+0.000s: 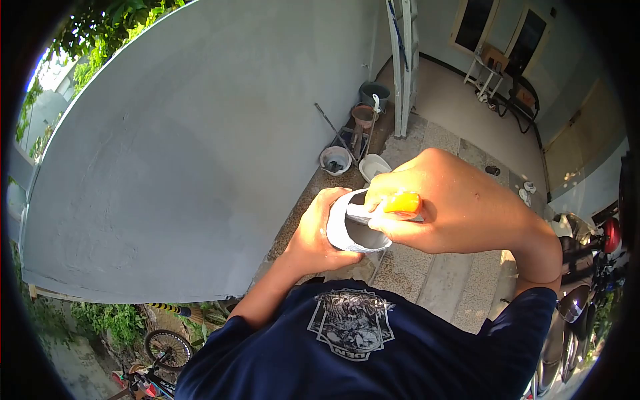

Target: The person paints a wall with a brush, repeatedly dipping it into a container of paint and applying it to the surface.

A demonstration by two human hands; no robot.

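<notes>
1. Head view: I see the left hand [312, 230], fingers curled around the white cup [339, 231], probably steadying it.
2. The right hand [460, 200] pinches an orange-handled tool [403, 203], seemingly for control, its pale end left of those fingers, at the cup's mouth.

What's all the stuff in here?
Cup: one, white, centre
Tool: one, orange-handled, in cup's mouth
Wall: one, grey, left
Ladder: one, pale, top
Big bucket: one, dark grey, by wall
Small bucket: one, brown, beside it
Pail: one, whitish, by wall
Basin: one, white, right of pail
Windows: two, dark, top right
Table: one, white, below windows
Chair: one, black, beside table
Floor: one, grey-beige, middle
Bicycle: one, black, bottom left
Motorbike: at least one, dark, right edge
Plants: several, green, left edge
Shirt: one, navy, bottom
Left hand: one, bare, around cup
Right hand: one, bare, gripping tool
</notes>
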